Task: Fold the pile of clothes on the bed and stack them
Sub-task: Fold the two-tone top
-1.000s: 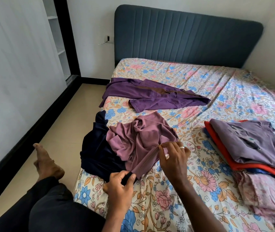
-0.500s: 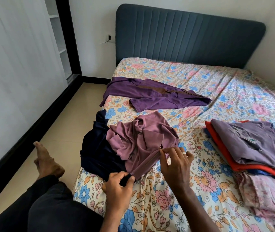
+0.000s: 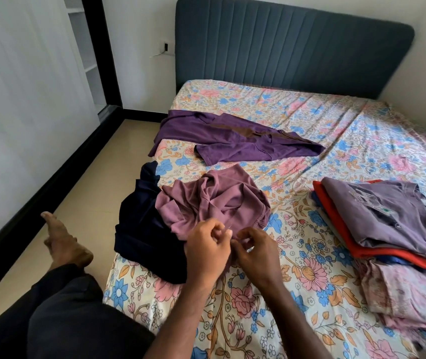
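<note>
While both hands meet at the near edge of the crumpled mauve garment (image 3: 211, 203), the left hand (image 3: 206, 251) has its fingers curled in, thumb and fingertips pinching the cloth's hem, and the right hand (image 3: 254, 251) is curled beside it, almost touching, its fingertips also nipping the same fabric; a ring shows faintly on one right finger. That mauve garment lies bunched near the left edge of the bed (image 3: 297, 270), partly on top of a dark navy garment (image 3: 141, 229) that spills toward and slightly over that left edge. Farther up the bed, toward the headboard (image 3: 284, 45), a deep purple garment (image 3: 232, 141) is spread loosely with a brown patch across its middle, one sleeve hanging at the left edge. Along the right side of the bed sits a stack of folded clothes (image 3: 388, 224): a greyish-purple shirt on top, an orange-red piece under it, a sliver of blue below, and a pale pink floral piece lower and nearer. The sheet is a floral print in pink, blue and orange. At the lower left, the person's leg in dark trousers (image 3: 58, 320) extends off the bed's near left corner, with a bare foot (image 3: 64, 244) over the beige floor (image 3: 82, 198). White wardrobe panels (image 3: 25, 99) run down the left side of the room.
</note>
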`<act>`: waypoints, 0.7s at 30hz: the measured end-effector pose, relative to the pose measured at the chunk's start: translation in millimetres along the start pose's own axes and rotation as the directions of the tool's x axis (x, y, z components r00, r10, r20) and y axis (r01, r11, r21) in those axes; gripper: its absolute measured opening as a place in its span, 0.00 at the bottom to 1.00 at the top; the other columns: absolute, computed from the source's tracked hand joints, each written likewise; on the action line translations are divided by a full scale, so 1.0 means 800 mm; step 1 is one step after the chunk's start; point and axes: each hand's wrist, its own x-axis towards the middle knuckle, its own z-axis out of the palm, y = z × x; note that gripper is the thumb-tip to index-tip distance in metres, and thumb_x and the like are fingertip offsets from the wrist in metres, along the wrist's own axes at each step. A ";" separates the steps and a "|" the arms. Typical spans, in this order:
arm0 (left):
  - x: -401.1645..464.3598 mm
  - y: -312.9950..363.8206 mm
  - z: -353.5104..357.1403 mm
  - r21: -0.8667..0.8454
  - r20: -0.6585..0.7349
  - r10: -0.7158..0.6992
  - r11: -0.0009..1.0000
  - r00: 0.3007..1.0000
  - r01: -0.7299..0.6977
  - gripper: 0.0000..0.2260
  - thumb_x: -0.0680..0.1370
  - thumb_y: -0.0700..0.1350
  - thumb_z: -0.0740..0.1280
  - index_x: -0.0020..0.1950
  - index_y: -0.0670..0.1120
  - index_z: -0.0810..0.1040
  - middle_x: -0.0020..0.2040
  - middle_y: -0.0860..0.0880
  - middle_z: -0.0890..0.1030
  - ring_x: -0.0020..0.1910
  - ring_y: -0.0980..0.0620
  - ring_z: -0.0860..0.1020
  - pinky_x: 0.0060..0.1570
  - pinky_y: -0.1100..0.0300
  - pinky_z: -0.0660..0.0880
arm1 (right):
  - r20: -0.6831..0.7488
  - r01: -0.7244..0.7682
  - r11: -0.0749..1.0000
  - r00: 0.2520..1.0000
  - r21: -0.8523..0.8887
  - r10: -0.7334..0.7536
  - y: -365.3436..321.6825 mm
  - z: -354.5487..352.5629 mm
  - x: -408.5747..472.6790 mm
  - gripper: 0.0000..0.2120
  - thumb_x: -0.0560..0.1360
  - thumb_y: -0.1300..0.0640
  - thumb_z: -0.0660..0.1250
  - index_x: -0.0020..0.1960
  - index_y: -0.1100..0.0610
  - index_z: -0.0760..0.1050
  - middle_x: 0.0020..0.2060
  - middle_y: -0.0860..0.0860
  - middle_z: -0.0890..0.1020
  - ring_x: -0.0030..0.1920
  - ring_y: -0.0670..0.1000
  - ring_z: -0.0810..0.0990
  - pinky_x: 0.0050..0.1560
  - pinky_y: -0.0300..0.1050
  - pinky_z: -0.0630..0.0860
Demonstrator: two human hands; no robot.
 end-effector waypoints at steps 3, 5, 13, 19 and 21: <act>0.016 0.001 0.022 0.106 0.036 -0.157 0.983 0.987 0.152 0.14 0.71 0.58 0.74 0.40 0.51 0.74 0.37 0.54 0.78 0.36 0.54 0.76 0.34 0.58 0.70 | -0.009 -0.112 0.993 0.994 0.034 0.112 0.000 0.007 0.008 0.07 0.77 0.47 0.70 0.46 0.51 0.82 0.39 0.42 0.84 0.38 0.39 0.81 0.42 0.46 0.82; 0.022 -0.001 0.027 0.190 0.032 -0.223 0.958 0.974 0.213 0.15 0.71 0.55 0.76 0.38 0.49 0.72 0.37 0.53 0.79 0.35 0.52 0.75 0.35 0.58 0.66 | 0.037 -0.130 0.991 0.991 -0.030 0.131 -0.001 0.009 0.014 0.07 0.76 0.48 0.69 0.47 0.51 0.80 0.39 0.44 0.83 0.39 0.44 0.81 0.45 0.50 0.82; 0.005 -0.021 0.028 0.240 -0.055 -0.179 0.953 0.982 0.187 0.11 0.74 0.53 0.75 0.49 0.48 0.79 0.43 0.50 0.82 0.44 0.48 0.82 0.42 0.54 0.76 | 0.095 -0.185 0.948 0.972 -0.258 0.215 -0.023 0.019 0.013 0.13 0.69 0.42 0.63 0.47 0.48 0.78 0.42 0.45 0.83 0.44 0.52 0.82 0.49 0.48 0.80; -0.026 -0.017 0.015 0.267 -0.038 -0.184 0.945 0.982 0.188 0.14 0.75 0.56 0.72 0.56 0.51 0.75 0.47 0.50 0.84 0.48 0.46 0.82 0.45 0.53 0.76 | 0.211 -0.124 0.982 0.966 -0.142 0.152 -0.027 -0.007 -0.013 0.11 0.73 0.47 0.68 0.56 0.43 0.78 0.41 0.44 0.84 0.40 0.46 0.82 0.43 0.45 0.81; -0.044 -0.022 0.010 0.204 -0.049 -0.151 0.966 0.987 0.157 0.13 0.74 0.59 0.69 0.47 0.51 0.74 0.41 0.53 0.81 0.42 0.50 0.80 0.42 0.53 0.76 | 0.247 -0.125 0.992 0.961 -0.025 0.127 -0.023 -0.026 -0.038 0.10 0.74 0.54 0.69 0.53 0.43 0.79 0.37 0.44 0.84 0.34 0.42 0.81 0.33 0.39 0.78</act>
